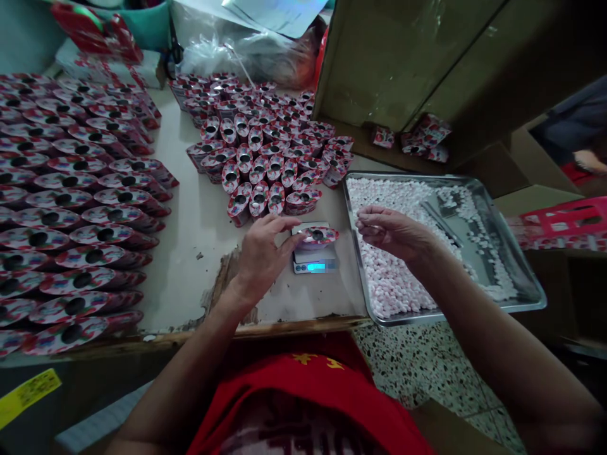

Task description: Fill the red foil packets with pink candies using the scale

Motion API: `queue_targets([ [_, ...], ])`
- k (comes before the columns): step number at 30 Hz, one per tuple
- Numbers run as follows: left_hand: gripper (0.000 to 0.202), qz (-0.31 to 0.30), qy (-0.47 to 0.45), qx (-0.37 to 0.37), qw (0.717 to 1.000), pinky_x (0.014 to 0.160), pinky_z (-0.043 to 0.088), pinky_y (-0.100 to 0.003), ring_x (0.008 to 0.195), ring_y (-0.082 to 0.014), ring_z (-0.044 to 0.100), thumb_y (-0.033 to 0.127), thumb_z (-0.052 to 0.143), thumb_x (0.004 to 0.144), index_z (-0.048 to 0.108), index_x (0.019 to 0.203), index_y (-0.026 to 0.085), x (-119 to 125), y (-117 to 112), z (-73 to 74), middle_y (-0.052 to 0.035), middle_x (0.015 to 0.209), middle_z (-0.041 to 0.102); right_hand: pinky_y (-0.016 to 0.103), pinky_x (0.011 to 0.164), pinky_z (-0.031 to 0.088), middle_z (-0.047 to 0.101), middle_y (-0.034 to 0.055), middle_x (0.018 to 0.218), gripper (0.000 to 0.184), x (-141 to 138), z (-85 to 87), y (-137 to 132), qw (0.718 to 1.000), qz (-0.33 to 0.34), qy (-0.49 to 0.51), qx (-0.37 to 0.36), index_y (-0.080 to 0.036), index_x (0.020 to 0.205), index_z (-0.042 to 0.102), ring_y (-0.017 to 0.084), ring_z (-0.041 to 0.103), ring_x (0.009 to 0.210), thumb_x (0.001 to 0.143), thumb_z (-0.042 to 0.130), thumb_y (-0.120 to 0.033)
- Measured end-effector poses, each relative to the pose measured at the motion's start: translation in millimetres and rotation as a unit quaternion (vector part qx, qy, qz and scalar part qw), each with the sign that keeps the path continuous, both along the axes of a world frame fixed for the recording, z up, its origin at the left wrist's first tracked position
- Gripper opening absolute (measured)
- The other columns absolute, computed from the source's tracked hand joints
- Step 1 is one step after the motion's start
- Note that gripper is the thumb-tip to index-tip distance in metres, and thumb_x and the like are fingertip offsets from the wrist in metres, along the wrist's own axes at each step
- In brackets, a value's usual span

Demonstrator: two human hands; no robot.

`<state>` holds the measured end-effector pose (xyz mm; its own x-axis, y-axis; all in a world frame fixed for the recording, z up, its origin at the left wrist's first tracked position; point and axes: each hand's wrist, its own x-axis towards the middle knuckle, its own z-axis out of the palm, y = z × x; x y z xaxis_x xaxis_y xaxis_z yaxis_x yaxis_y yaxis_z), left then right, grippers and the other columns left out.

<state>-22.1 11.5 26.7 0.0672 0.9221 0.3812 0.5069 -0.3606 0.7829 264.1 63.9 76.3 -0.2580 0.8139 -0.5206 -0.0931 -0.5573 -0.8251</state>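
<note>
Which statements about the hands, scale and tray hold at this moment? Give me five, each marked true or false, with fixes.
1. The left hand has its fingers at one end of a printed pack. True.
2. The right hand is over the metal tray. True.
3. The small scale has an unlit display. False: its display glows blue.
4. White pieces fill the tray evenly from side to side. False: they crowd the left part, and bare metal shows toward the right.
5. The scale sits to the right of the tray. False: it sits to the left.
</note>
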Motion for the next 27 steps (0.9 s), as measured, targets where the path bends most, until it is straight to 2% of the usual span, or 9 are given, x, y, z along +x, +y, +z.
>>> queue_targets([
  [4, 0.017, 0.004, 0.014, -0.007, 1.0, 0.092, 0.057, -0.038, 0.096, -0.0209, 0.072, 0.023, 0.082, 0.09, 0.079, 0.107, 0.023, 4.8, 8.1, 4.1, -0.004, 0.104, 0.078, 0.018, 0.049, 0.038, 0.069, 0.0023, 0.081, 0.03, 3.0, 1.2, -4.0, 1.0, -0.012, 0.021, -0.003, -0.018, 0.086, 0.073, 0.007, 0.046, 0.06, 0.065, 0.095, -0.02],
  [8, 0.011, -0.009, 0.016, -0.03, 0.999, 0.091, 0.057, -0.037, 0.095, -0.0203, 0.072, 0.025, 0.081, 0.091, 0.08, 0.102, 0.025, 4.0, 7.8, 5.7, -0.003, 0.1, 0.078, 0.019, 0.051, 0.039, 0.069, 0.003, 0.08, 0.027, 11.5, 0.0, -9.4, 1.0, -0.004, 0.02, 0.005, -0.018, 0.088, 0.075, 0.008, 0.048, 0.061, 0.068, 0.093, -0.02],
  [13, 0.007, -0.018, 0.025, -0.041, 0.999, 0.09, 0.056, -0.037, 0.092, -0.0201, 0.07, 0.019, 0.081, 0.089, 0.082, 0.093, 0.025, 7.3, 8.3, 3.2, -0.0024, 0.093, 0.077, 0.018, 0.052, 0.04, 0.068, 0.0028, 0.078, 0.028, 25.7, -7.7, -15.7, 1.0, -0.011, 0.027, 0.001, -0.018, 0.086, 0.076, 0.007, 0.047, 0.061, 0.069, 0.097, -0.026],
  [20, 0.006, -0.019, 0.052, -0.049, 0.997, 0.099, 0.054, -0.042, 0.096, -0.0209, 0.069, 0.02, 0.082, 0.089, 0.082, 0.087, 0.025, 14.5, 15.6, 1.0, -0.0025, 0.094, 0.077, 0.017, 0.051, 0.042, 0.068, 0.0029, 0.077, 0.023, 37.1, -17.6, -22.3, 0.998, -0.061, 0.029, -0.001, -0.018, 0.086, 0.077, 0.008, 0.048, 0.062, 0.069, 0.093, -0.021],
  [24, 0.005, -0.017, 0.052, -0.043, 0.998, 0.096, 0.055, -0.042, 0.094, -0.0211, 0.069, 0.022, 0.086, 0.086, 0.081, 0.085, 0.024, 26.2, 19.6, -2.4, -0.0029, 0.093, 0.075, 0.019, 0.058, 0.05, 0.072, 0.0057, 0.087, 0.026, 32.3, -13.8, -23.8, 0.996, -0.087, 0.02, 0.002, -0.019, 0.091, 0.077, 0.01, 0.058, 0.07, 0.068, 0.089, -0.015],
  [27, 0.006, -0.027, 0.073, -0.032, 0.996, 0.095, 0.054, -0.041, 0.092, -0.0208, 0.068, 0.022, 0.085, 0.086, 0.08, 0.086, 0.025, 41.7, 21.5, -4.5, -0.0023, 0.093, 0.075, 0.022, 0.053, 0.046, 0.073, 0.0062, 0.088, 0.027, 21.1, -5.2, -22.9, 0.998, -0.053, 0.004, 0.031, -0.018, 0.094, 0.076, 0.01, 0.053, 0.063, 0.071, 0.09, -0.021],
])
